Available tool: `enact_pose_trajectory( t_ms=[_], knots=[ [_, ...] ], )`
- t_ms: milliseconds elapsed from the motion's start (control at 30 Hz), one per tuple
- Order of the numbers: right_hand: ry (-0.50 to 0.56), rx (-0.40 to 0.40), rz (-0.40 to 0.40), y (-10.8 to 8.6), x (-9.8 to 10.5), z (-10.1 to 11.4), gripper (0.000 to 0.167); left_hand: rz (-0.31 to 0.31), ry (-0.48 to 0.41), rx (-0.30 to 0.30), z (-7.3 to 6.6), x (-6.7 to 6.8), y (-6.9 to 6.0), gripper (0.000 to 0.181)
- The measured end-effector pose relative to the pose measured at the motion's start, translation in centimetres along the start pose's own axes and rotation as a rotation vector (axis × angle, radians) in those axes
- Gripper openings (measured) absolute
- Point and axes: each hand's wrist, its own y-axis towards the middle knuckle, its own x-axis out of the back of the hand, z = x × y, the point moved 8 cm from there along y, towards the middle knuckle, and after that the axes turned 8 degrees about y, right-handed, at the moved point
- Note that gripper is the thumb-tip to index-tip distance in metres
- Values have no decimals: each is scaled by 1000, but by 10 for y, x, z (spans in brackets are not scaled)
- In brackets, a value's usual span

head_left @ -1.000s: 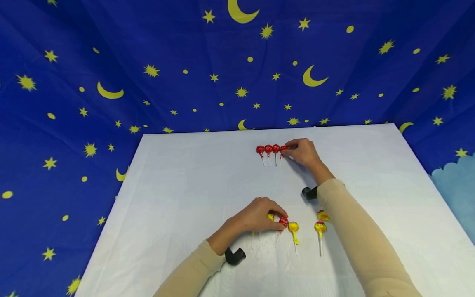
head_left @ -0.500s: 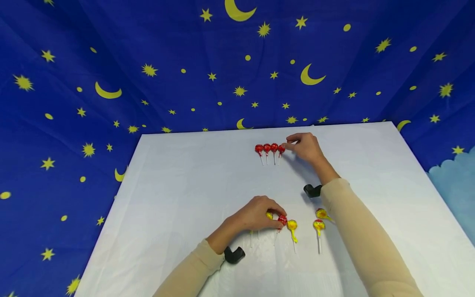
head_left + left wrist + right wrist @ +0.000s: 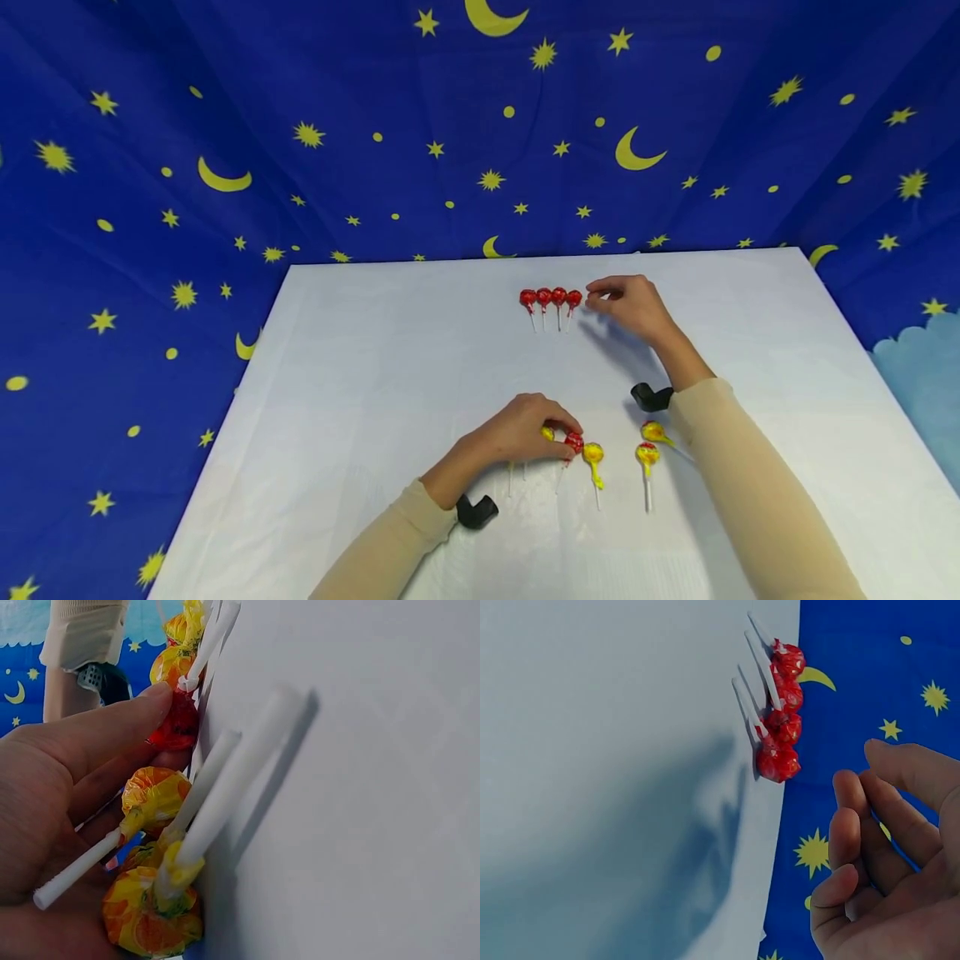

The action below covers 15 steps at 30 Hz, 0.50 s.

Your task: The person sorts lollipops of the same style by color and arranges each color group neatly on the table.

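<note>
Near the table's middle my left hand (image 3: 521, 431) pinches a red lollipop (image 3: 574, 442) between thumb and finger. Several yellow lollipops (image 3: 154, 911) lie under the palm in the left wrist view, mostly hidden in the head view. Just right of the held one is another yellow lollipop (image 3: 593, 454). At the back, several red lollipops (image 3: 558, 297) lie side by side in a row, sticks toward me. My right hand (image 3: 636, 307) hovers just right of that row, fingers loosely bent and holding nothing; the right wrist view shows a gap between fingertips and candy.
Two more yellow lollipops lie to the right: one yellow lollipop (image 3: 647, 455) points its stick at me, and a tilted yellow lollipop (image 3: 653, 432) is partly behind the right sleeve. Black wrist cameras sit at both cuffs. A starry blue cloth (image 3: 390, 167) hangs behind the white table (image 3: 375, 350).
My right hand has let go of the rightmost red lollipop in the back row and drawn away to the right. The left hand stays in place with its red lollipop.
</note>
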Motion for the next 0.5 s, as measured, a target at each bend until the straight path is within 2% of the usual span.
enact_pose_trajectory(
  t_ms=[133, 333, 500],
  knots=[
    [-22, 24, 32, -7, -1, -1, 31, 1, -4, -4, 0, 0, 0, 27],
    [-37, 58, 92, -18, -4, 0, 38, -5, 4, -15, -1, 1, -1, 26],
    [-71, 88, 70, -27, -1, 2, 35, -15, 10, -18, -1, 2, -1, 25]
  ],
)
